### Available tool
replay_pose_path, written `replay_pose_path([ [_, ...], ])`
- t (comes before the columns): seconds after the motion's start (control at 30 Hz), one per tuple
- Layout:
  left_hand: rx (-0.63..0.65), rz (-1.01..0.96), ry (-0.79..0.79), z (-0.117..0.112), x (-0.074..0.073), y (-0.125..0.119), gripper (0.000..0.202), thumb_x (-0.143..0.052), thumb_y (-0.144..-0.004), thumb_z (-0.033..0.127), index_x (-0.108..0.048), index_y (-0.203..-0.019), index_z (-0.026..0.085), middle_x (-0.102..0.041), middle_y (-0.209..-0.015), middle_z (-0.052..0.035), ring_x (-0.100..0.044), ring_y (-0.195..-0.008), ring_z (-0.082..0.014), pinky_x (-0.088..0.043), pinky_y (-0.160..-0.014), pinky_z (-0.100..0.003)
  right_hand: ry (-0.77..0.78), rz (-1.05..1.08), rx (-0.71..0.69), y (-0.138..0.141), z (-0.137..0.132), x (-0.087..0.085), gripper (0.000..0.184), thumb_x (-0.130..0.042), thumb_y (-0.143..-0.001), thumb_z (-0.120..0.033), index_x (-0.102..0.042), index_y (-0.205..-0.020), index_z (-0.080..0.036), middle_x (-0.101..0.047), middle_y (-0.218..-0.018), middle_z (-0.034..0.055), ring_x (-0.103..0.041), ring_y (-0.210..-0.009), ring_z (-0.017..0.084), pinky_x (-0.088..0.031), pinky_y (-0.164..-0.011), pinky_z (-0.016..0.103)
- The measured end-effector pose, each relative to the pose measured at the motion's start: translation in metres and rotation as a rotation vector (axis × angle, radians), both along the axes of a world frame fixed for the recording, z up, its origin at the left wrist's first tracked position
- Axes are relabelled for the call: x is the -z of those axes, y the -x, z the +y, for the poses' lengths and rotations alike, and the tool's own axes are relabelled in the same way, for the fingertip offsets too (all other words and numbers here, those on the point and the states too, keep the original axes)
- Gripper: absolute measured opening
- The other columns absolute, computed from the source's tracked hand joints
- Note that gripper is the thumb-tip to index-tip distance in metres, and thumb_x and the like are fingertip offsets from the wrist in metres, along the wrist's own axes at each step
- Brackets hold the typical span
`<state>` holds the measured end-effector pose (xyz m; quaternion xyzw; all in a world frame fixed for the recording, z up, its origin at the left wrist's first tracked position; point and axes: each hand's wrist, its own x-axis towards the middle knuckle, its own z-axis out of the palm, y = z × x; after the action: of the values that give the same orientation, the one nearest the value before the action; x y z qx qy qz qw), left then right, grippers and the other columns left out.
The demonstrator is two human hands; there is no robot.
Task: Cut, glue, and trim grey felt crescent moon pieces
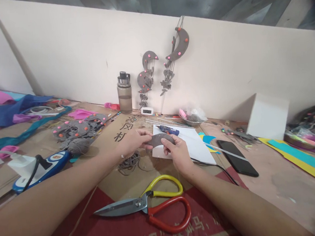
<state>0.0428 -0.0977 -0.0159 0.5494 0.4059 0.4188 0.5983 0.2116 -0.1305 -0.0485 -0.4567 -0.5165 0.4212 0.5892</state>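
My left hand (133,140) and my right hand (176,151) both grip a curved grey felt piece (157,140), one at each end, above a white sheet (198,149). A blue glue gun (169,130) lies on the sheet just beyond the piece. Near me on red cardboard (114,234) lie big scissors (150,204) with one yellow and one red handle, blades shut and pointing left. A tangle of grey yarn (129,163) sits under my left wrist.
A black phone (237,158) lies right of the sheet. A water bottle (124,92), a small clock (146,111) and hanging felt moons (177,45) stand at the wall. Felt pieces (76,128), a yarn ball (78,145) and a power strip (38,169) are left; a white box (268,116) is right.
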Motion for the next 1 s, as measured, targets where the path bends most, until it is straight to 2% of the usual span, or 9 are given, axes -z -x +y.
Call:
replay_pose_path([
  [0.3,0.037,-0.083,0.141,0.004,-0.001,0.001,0.010,-0.078,-0.061,0.016,-0.069,-0.065,0.012,-0.069,-0.076,-0.0062,-0.064,-0.068,-0.0129,-0.058,-0.059,-0.021,-0.001,0.097,-0.060,-0.001,0.005,0.000,0.028,-0.074,-0.068,-0.042,-0.056,-0.067,-0.020,-0.051,-0.049,-0.0074,-0.041,-0.043,0.008,-0.033,-0.044,0.023],
  [0.53,0.107,-0.125,0.115,0.001,-0.001,0.002,0.016,-0.079,-0.069,0.021,-0.069,-0.077,0.011,-0.072,-0.080,-0.0093,-0.070,-0.072,-0.0172,-0.060,-0.060,-0.024,-0.024,-0.020,-0.016,-0.006,0.007,-0.009,0.026,-0.068,-0.074,-0.044,-0.057,-0.074,-0.020,-0.051,-0.054,-0.0067,-0.042,-0.045,0.010,-0.036,-0.047,0.025],
  [0.6,0.079,-0.133,0.111,0.001,-0.001,0.002,0.014,-0.078,-0.070,0.018,-0.067,-0.074,0.011,-0.071,-0.078,-0.0089,-0.071,-0.072,-0.0175,-0.060,-0.061,-0.024,-0.066,-0.167,0.039,-0.008,0.005,-0.015,0.025,-0.064,-0.076,-0.042,-0.060,-0.087,-0.020,-0.059,-0.067,-0.0028,-0.050,-0.054,0.013,-0.043,-0.055,0.028],
  [0.67,0.026,-0.162,0.111,0.003,-0.003,0.003,0.011,-0.075,-0.072,0.016,-0.065,-0.073,0.011,-0.071,-0.077,-0.0088,-0.071,-0.070,-0.0169,-0.060,-0.061,-0.024,-0.201,-0.371,0.177,-0.009,0.002,-0.024,0.034,-0.065,-0.075,-0.037,-0.059,-0.103,-0.020,-0.065,-0.094,0.0050,-0.058,-0.077,0.018,-0.048,-0.072,0.035],
  [0.77,-0.070,-0.238,0.119,0.007,-0.007,0.007,0.007,-0.070,-0.076,0.011,-0.064,-0.073,0.010,-0.071,-0.077,-0.0091,-0.070,-0.066,-0.0146,-0.059,-0.061,-0.023,-0.446,-0.643,0.350,-0.009,-0.014,-0.047,0.040,-0.066,-0.075,-0.030,-0.055,-0.112,-0.018,-0.058,-0.120,0.0131,-0.052,-0.107,0.025,-0.042,-0.091,0.042],
  [0.8,-0.106,-0.264,0.118,0.009,-0.008,0.009,0.005,-0.068,-0.077,0.010,-0.064,-0.073,0.010,-0.071,-0.077,-0.0090,-0.069,-0.065,-0.0141,-0.059,-0.060,-0.023,-0.487,-0.712,0.309,-0.007,-0.022,-0.057,0.033,-0.063,-0.080,-0.029,-0.056,-0.110,-0.018,-0.059,-0.117,0.0123,-0.052,-0.106,0.025,-0.042,-0.090,0.041],
  [0.87,-0.168,-0.314,0.106,0.012,-0.010,0.013,0.006,-0.065,-0.078,0.007,-0.065,-0.073,0.010,-0.071,-0.075,-0.0084,-0.068,-0.064,-0.0140,-0.059,-0.061,-0.024,-0.457,-0.847,0.016,-0.003,-0.043,-0.076,0.012,-0.051,-0.089,-0.023,-0.059,-0.099,-0.020,-0.064,-0.098,0.0050,-0.057,-0.090,0.018,-0.043,-0.080,0.032],
  [0.93,-0.218,-0.354,0.091,0.016,-0.009,0.016,0.010,-0.062,-0.080,0.005,-0.065,-0.071,0.010,-0.070,-0.073,-0.0075,-0.068,-0.064,-0.0145,-0.060,-0.062,-0.026,-0.346,-1.014,-0.333,0.001,-0.066,-0.092,0.014,-0.047,-0.093,-0.020,-0.060,-0.090,-0.021,-0.065,-0.084,-0.0006,-0.058,-0.074,0.012,-0.041,-0.069,0.025],
  [1.0,-0.248,-0.371,0.087,0.020,-0.008,0.019,0.011,-0.060,-0.080,0.004,-0.064,-0.072,0.010,-0.070,-0.072,-0.0077,-0.069,-0.064,-0.0155,-0.060,-0.062,-0.028,-0.314,-1.228,-0.548,0.005,-0.088,-0.099,0.010,-0.051,-0.093,-0.022,-0.061,-0.093,-0.021,-0.067,-0.087,-0.0005,-0.059,-0.078,0.013,-0.039,-0.068,0.024],
])
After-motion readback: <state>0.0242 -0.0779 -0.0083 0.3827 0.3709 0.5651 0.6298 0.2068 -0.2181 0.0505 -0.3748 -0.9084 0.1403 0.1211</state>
